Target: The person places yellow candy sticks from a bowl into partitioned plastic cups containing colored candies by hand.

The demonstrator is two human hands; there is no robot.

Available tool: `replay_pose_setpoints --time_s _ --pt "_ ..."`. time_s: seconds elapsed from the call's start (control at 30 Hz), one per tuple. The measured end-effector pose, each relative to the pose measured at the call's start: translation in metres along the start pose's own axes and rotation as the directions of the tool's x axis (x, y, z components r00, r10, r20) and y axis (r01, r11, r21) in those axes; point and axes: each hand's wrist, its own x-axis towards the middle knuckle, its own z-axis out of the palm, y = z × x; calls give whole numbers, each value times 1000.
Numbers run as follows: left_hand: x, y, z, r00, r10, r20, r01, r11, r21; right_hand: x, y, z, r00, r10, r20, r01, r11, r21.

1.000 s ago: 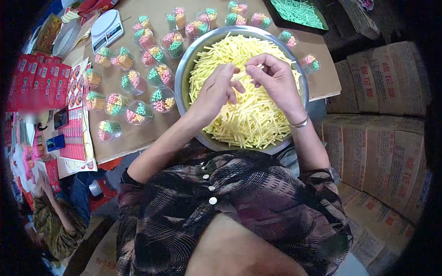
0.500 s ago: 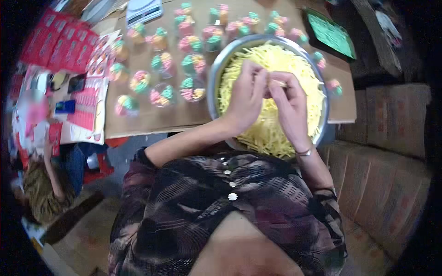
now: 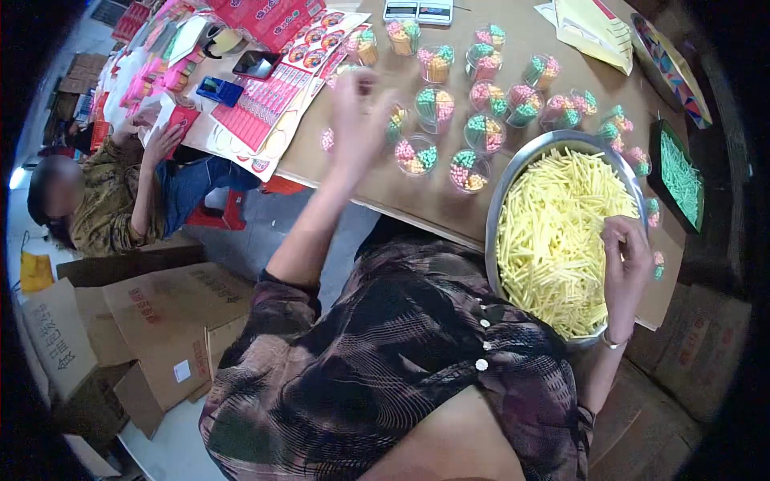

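Observation:
My left hand [image 3: 359, 120] is raised over the left side of the table among the clear cups. Its fingers look curled but are smeared by motion, and I cannot make out what they hold. Over the right side of a large metal bowl [image 3: 499, 188], my right hand [image 3: 628, 260] has its fingers pinched together; whatever is between them is hidden. Thin pale-yellow sticks [image 3: 557, 240] heap up in the bowl. Left of the bowl stand several clear cups with bundles of pink, green and yellow-orange sticks, among them a cup [image 3: 434, 109] near my left hand.
A dark tray of green sticks [image 3: 680, 180] lies right of the bowl. At the back is a digital scale [image 3: 419, 11]. Printed sheets [image 3: 249, 120] and phones [image 3: 257, 64] cover the left table. A seated person [image 3: 112, 196] holds a red packet; cardboard boxes [image 3: 160, 313] stand behind.
My hands have come apart. The left swung left from over the bowl toward the cups, while the right stayed over the bowl. The view has turned left.

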Motion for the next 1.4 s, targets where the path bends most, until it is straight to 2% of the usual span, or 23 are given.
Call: replay_pose_setpoints --time_s 0.07,0.13,0.2,0.23,0.3,0.4,0.43,0.5,0.53,0.7,0.77,0.83,0.87,0.93,1.0,1.03,1.17,1.2,1.27,1.33,1.4 --pt "5 -40 -48 985 -147 -90 153 986 64 -1 9 0 999 11 31 -10 999 -42" --pt "-11 -66 -74 994 -45 -98 69 965 251 -5 17 4 994 33 104 -19 991 -134" --pt "-30 -61 -75 995 -85 -52 97 940 326 -6 20 4 988 45 145 -19 984 -178" --pt "-41 -64 -73 988 -150 33 130 933 336 -5 19 2 987 54 151 -27 984 -176" --pt "-54 -52 -59 991 -128 45 92 878 470 -1 15 -3 985 62 162 -35 985 -169" --pt "-70 -76 -40 977 -201 -76 214 931 295 2 16 -5 983 57 176 -35 992 -125" --pt "-74 -82 -37 976 -204 -82 219 930 295 0 17 -8 983 61 174 -46 995 -92" --pt "-76 -85 -30 898 -429 -96 422 902 -86 -1 19 -13 984 75 164 -71 997 -30" --pt "-76 -88 -29 898 -430 -93 422 902 -91 -1 19 -14 984 77 161 -72 997 -35" --pt "-70 -93 -30 929 -345 -136 350 937 11 -1 25 -17 980 71 186 -66 997 -31" --pt "-54 -70 -27 997 20 -72 4 946 325 2 25 -14 983 82 164 -85 996 8" --pt "-47 -52 -24 937 334 100 -329 750 573 2 23 -11 982 100 159 -108 993 46" --pt "-46 -51 -21 939 330 95 -323 752 575 2 22 -10 982 96 163 -104 994 44" --pt "-31 -52 -10 967 122 224 -242 719 651 3 20 -8 985 60 159 -72 995 67" --pt "-18 -51 0 939 -93 331 -189 667 721 3 20 -9 989 32 142 -45 995 86" --pt "-16 -49 1 939 -87 334 -192 671 716 2 20 -11 990 34 136 -45 996 82" --pt "-12 -40 -6 952 -99 290 -70 851 521 -2 25 -16 989 90 120 -99 992 72" --pt "-11 -38 -4 952 -94 293 -75 852 518 -1 27 -16 989 92 114 -100 992 71" --pt "-12 -32 0 984 96 147 -111 989 98 -1 32 -15 987 100 122 -112 988 102" --pt "-19 -26 4 980 184 -72 -198 924 -328 -1 35 -14 984 105 143 -124 984 127" --pt "-20 -8 17 975 212 -63 -220 898 -380 2 36 -13 986 82 145 -99 988 119"
